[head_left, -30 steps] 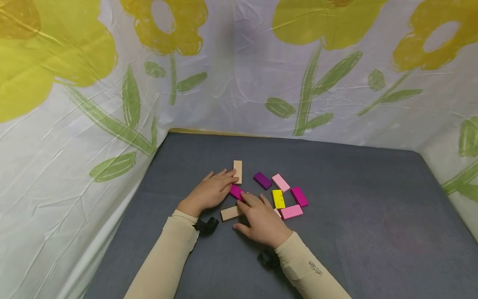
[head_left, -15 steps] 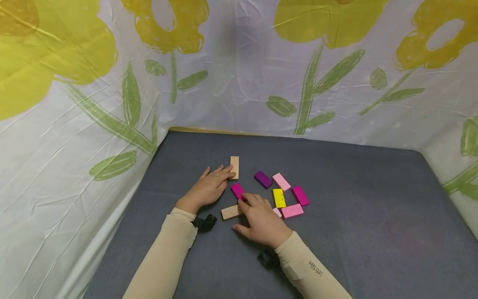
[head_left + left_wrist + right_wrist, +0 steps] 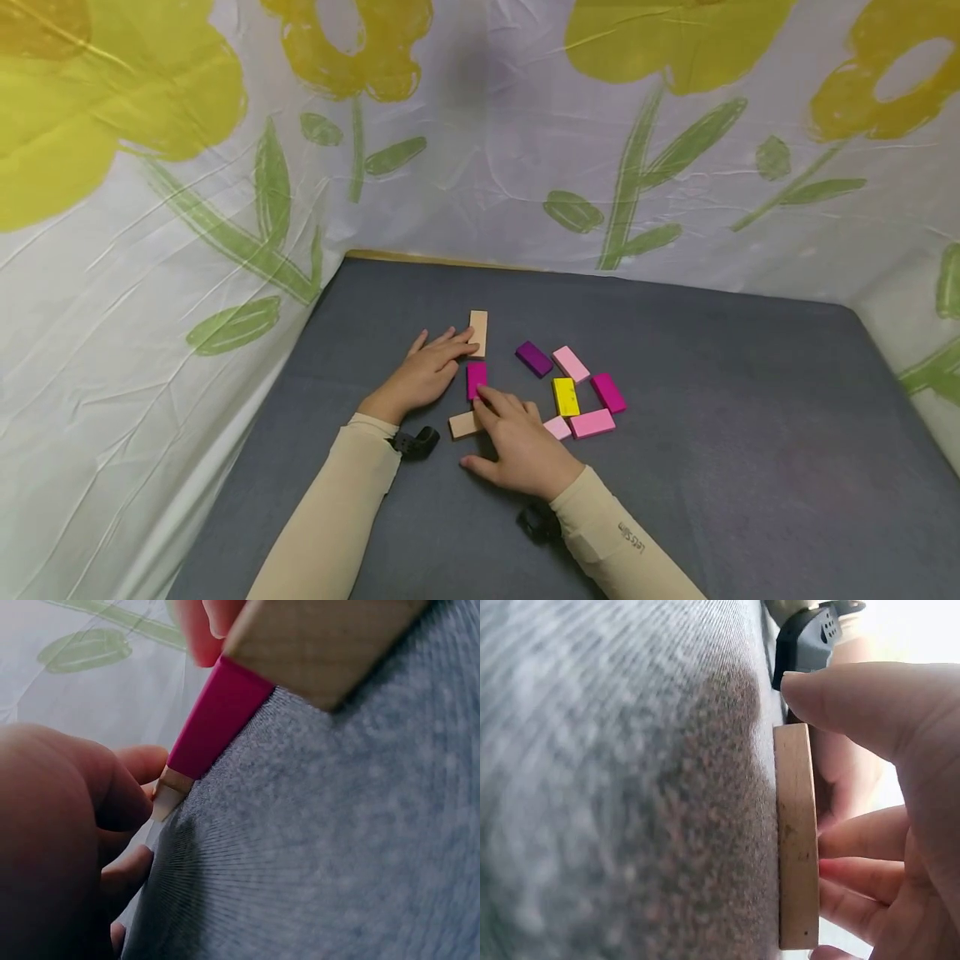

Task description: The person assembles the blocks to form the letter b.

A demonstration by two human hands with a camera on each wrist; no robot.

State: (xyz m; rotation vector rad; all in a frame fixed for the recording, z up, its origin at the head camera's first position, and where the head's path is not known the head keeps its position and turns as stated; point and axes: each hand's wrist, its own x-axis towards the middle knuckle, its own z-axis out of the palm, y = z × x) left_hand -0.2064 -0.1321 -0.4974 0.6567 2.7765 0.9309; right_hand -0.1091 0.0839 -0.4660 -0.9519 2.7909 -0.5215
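In the head view my left hand (image 3: 423, 372) lies palm down, its extended fingertips touching a plain wooden block (image 3: 478, 333) at the top left of the group. Just below that block a magenta block (image 3: 476, 375) points away from me. My right hand (image 3: 521, 442) is spread, with a fingertip at the near end of the magenta block. Under its fingers a second wooden block (image 3: 463, 426) is partly covered. The left wrist view has the magenta block (image 3: 219, 716) between the two wooden ones. The right wrist view shows the near wooden block (image 3: 796, 836) lying flat.
Right of the hands lie a purple block (image 3: 534, 359), a yellow block (image 3: 566, 397), another magenta block (image 3: 608, 392) and several pink blocks (image 3: 592, 423). The dark grey cloth-covered table (image 3: 750, 467) meets a flower-printed curtain (image 3: 495, 183) at its back and sides.
The magenta block between the hands has turned from slanted to pointing straight away from me. The left hand and the far wooden block have shifted slightly away, opening a gap.
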